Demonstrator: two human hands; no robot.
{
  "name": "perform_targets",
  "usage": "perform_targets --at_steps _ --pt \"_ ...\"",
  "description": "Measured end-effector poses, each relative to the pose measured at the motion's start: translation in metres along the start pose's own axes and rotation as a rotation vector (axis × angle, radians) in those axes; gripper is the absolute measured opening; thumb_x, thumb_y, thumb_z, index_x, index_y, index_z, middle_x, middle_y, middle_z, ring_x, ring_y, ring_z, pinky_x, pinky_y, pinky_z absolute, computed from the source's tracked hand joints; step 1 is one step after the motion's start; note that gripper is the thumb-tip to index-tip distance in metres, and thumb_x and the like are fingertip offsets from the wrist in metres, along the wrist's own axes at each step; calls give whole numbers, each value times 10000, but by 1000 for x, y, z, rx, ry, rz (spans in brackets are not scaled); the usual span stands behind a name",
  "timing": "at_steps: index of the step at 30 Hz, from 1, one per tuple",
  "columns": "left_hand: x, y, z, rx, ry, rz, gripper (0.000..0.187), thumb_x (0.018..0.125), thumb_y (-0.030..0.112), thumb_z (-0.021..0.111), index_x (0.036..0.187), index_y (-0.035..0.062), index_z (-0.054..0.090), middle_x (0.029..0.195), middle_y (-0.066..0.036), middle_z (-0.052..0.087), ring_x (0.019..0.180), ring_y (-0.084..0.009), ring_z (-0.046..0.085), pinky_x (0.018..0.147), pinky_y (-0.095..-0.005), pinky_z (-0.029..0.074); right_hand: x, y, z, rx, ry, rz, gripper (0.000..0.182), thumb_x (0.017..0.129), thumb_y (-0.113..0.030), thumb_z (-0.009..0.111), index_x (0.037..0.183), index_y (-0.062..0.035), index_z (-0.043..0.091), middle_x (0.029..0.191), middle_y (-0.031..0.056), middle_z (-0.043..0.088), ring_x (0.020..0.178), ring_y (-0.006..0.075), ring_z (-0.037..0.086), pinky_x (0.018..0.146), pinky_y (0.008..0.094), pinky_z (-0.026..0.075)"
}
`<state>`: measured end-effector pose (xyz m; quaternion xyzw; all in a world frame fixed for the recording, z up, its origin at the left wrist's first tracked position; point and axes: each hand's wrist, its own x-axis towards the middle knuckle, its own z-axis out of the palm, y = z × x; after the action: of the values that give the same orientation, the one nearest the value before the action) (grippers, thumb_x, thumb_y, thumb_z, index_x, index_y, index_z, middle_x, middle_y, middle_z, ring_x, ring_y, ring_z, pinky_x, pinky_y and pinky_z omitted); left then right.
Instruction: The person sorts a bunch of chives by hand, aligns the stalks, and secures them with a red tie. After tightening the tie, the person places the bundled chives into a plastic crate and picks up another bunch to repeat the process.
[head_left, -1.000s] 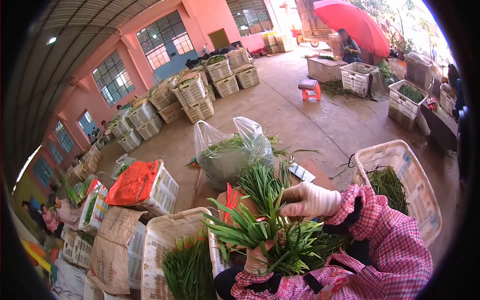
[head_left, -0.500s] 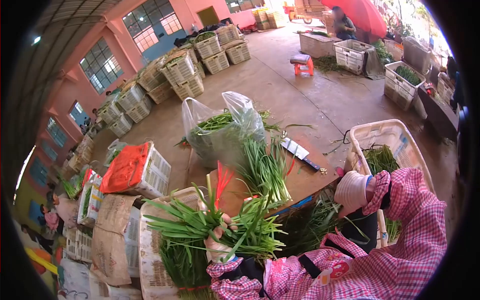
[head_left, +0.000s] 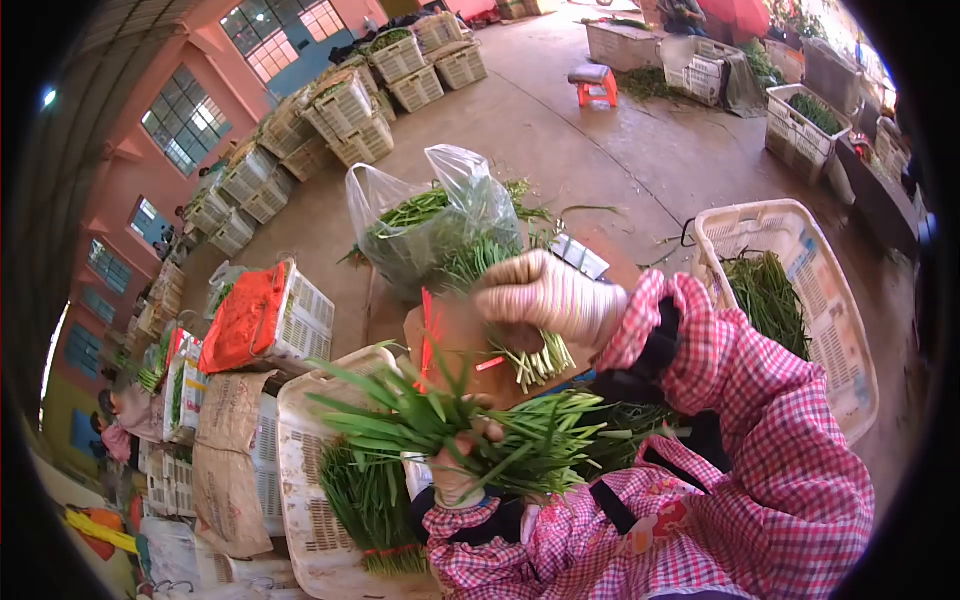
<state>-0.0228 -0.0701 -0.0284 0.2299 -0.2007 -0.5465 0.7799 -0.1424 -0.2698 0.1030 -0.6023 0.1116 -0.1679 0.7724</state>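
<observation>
My left hand (head_left: 462, 462), in a glove with bare fingertips, is closed around a bunch of green stalks (head_left: 540, 440) at the lower middle. My right hand (head_left: 545, 300), in a striped glove, is raised over the board (head_left: 425, 335); its fingers are curled and blurred, and what they hold, if anything, is hidden. Under and behind it lies another pile of green stalks (head_left: 540, 362). Red ties (head_left: 428, 335) stand at the board's left side. The knife (head_left: 580, 256) is partly covered by my right hand.
A clear plastic bag of greens (head_left: 430, 225) stands behind the board. At the right is a crate with greens (head_left: 840, 330); at the lower left, a crate (head_left: 300, 480) holds tied bunches. Stacked crates (head_left: 345, 110) and a red stool (head_left: 595, 88) stand farther back. A person (head_left: 682, 15) sits at the top.
My right hand has moved left from beside the right crate to above the board. The view has tilted down slightly. My left hand still grips its bunch.
</observation>
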Motion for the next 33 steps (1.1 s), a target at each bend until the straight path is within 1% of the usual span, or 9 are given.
perform_targets --at_steps 7,11,13,17,22,24,29,31,33 --pt "3 6 -22 53 83 157 421 777 141 664 1152 27 508 964 -147 580 772 -256 622 676 -390 558 4 7 -29 -157 -228 83 573 823 -177 667 1328 -44 431 724 1 558 631 72 535 529 234 437" --pt "7 -6 -18 18 81 21 432 779 59 662 1180 42 501 1040 -166 592 824 -266 635 713 -400 567 17 31 -21 -141 -312 -75 593 815 -275 687 1318 -64 452 664 -12 540 568 68 519 496 236 425" --pt "8 -12 -8 82 53 -2 434 774 45 664 1177 30 504 1043 -164 595 860 -258 632 714 -406 569 20 25 -19 -40 -309 215 469 845 -234 666 1262 -75 521 859 -31 619 652 50 568 555 207 472" --pt "17 -14 -1 196 121 -81 420 753 47 683 1138 3 520 1060 -167 593 859 -260 618 707 -385 547 26 19 -26 -109 -269 210 264 865 -296 633 994 -68 661 618 -7 567 494 54 494 445 235 399" --pt "16 12 -23 473 352 112 274 814 245 586 981 27 594 845 -142 598 745 -249 558 683 -442 484 45 4 -70 -334 102 -224 238 875 -265 615 930 -40 671 669 20 623 548 66 540 513 236 450" --pt "7 34 -39 123 114 222 207 844 288 556 913 101 614 878 -127 633 845 -286 604 742 -533 489 45 -24 -87 -150 238 -286 228 882 -251 602 944 -42 669 680 33 634 541 78 555 501 230 450" --pt "-23 84 -73 47 306 672 291 903 273 521 1152 128 565 1147 -85 570 905 -212 574 832 -462 479 44 -15 -115 -125 347 -518 202 902 -182 569 1004 -32 657 810 23 655 672 96 603 594 222 483" --pt "-31 89 -58 -33 184 578 329 912 337 494 1081 60 545 1047 -56 523 1001 -185 515 904 -356 413 45 26 -121 -302 361 -555 184 875 -154 598 1017 -52 656 828 31 666 710 129 615 636 254 499" --pt "-49 95 -72 -903 -113 609 410 926 372 421 1172 50 483 1162 -101 466 1081 -218 464 936 -409 386 43 69 -131 -783 357 -640 187 819 -145 642 999 -99 661 873 122 655 777 245 641 676 329 509"
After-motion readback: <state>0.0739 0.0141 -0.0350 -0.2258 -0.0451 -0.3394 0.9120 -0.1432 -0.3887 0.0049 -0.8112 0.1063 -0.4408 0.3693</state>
